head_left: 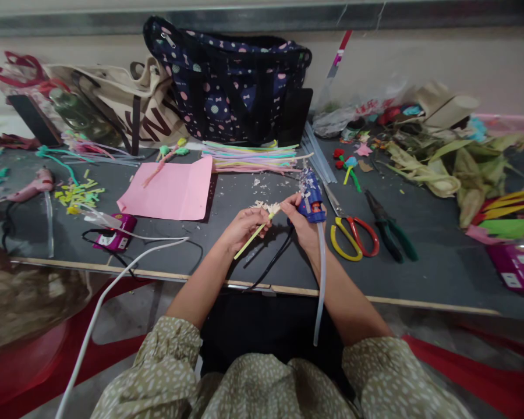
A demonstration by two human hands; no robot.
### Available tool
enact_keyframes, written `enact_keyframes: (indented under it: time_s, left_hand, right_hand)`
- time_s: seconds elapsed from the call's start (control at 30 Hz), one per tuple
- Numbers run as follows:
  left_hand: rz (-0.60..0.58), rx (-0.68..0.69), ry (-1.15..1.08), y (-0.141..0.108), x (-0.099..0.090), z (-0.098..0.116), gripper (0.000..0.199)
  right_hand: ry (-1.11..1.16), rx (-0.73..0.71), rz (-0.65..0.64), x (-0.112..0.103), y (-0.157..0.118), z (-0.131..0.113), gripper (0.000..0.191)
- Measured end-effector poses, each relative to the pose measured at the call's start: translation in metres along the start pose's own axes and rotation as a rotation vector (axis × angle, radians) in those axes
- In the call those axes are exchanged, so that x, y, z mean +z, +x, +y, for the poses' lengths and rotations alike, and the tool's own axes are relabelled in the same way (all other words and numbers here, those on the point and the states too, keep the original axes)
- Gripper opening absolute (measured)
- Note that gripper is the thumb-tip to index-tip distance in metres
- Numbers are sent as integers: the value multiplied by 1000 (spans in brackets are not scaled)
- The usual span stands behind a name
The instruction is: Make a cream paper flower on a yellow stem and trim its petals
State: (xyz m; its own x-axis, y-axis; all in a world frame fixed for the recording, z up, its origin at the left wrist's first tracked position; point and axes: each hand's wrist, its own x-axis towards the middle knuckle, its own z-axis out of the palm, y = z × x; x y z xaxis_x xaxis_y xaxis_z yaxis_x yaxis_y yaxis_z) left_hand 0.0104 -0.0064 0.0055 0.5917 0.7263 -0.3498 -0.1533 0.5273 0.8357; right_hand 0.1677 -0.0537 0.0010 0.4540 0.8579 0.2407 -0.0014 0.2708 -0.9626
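Observation:
Pinched in the fingers of my left hand [247,230] is a small handmade flower with a yellow-green stem [250,241] and pale cream petals [276,208]. My right hand [303,224] is wrapped round a blue glue gun [311,201], whose nozzle points away from me. From its back end a long clear glue stick [321,285] hangs past the table edge. The thumb and fingertip of this hand also touch the flower's petals. Pale scraps cling to the top of the glue gun. Its black cord [273,265] runs down over the edge.
Scissors [353,233] and pliers [390,227] lie to the right. Behind are a pink sheet [168,189], pastel stems [253,156] and a navy bag [231,87]. Dried husks [436,169] pile at right. A white cable [113,279] crosses from a purple power strip [114,233]; another person sits at left.

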Motion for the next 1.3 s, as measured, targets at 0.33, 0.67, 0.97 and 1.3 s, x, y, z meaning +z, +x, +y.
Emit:
enact_keyframes:
  time_s: [0.33,0.67,0.97,1.3]
  left_hand:
    - [-1,12,31,-1,1,0,16]
    - [2,6,29,-1,1,1,19]
    - [-6,13,15,-2,1,1,17]
    - [-42,46,-8,2,-5,-4,30]
  right_hand:
    - [-75,8,10,1,-1,-5,30]
    - [-133,-34,14,4,-1,-8,30]
    - [-90,-7,1,3,-3,-1,28]
    - [-28,-2,34,3,-3,-10,28]
